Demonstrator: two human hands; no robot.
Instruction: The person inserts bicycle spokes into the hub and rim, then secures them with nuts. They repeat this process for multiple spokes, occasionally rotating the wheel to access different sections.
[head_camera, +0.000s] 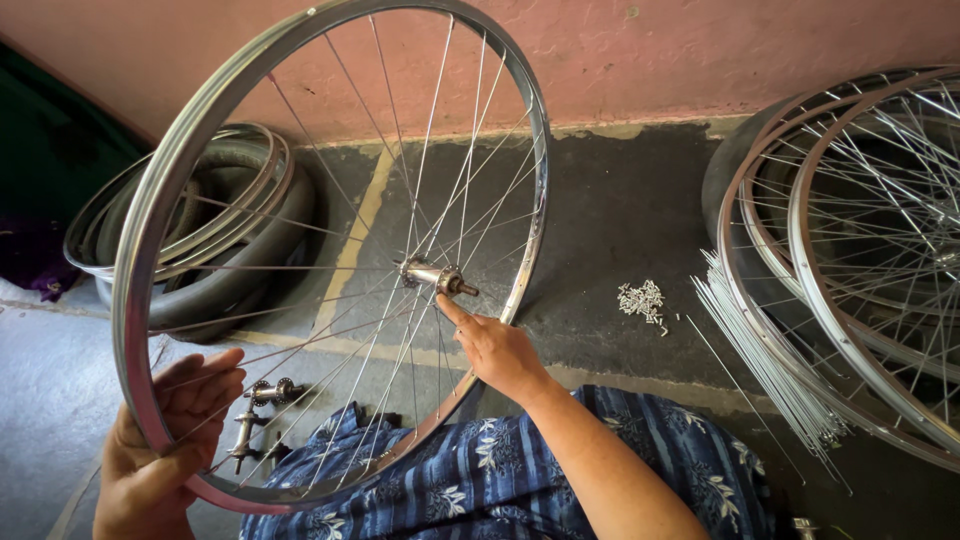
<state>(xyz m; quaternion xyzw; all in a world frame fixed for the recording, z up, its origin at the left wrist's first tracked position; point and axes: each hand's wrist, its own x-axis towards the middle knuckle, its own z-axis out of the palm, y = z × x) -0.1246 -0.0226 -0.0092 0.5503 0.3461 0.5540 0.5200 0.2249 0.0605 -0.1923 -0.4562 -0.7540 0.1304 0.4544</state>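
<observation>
- Head view: a person sits on the floor with a spoked bicycle wheel (330, 250) held upright over a lap draped in blue flowered cloth (520, 470).
- The left hand (165, 440) sits at the near left of the rim (140, 300), palm against the outside and fingers spread along it rather than wrapped round, so it props more than it clamps.
- The right hand (495, 350) reaches through from the right, forefinger stretched out and touching the hub (435, 275) near its axle end; the other fingers are curled in, gripping nothing.
- On the floor just below the rim lie two spare hubs (260, 415).
- Far left stands a stack of rims and tyres (210, 230); on the right lean more spoked wheels (860, 250), with a bundle of loose spokes (770, 360) against them and a small heap of spoke nipples (641, 298) between.
- Risk, as I judge it: with such a loose hold the wheel could tip or roll off the lap, and it might fall onto the hubs below. A finger among the spokes could get pinched if the wheel turns.
</observation>
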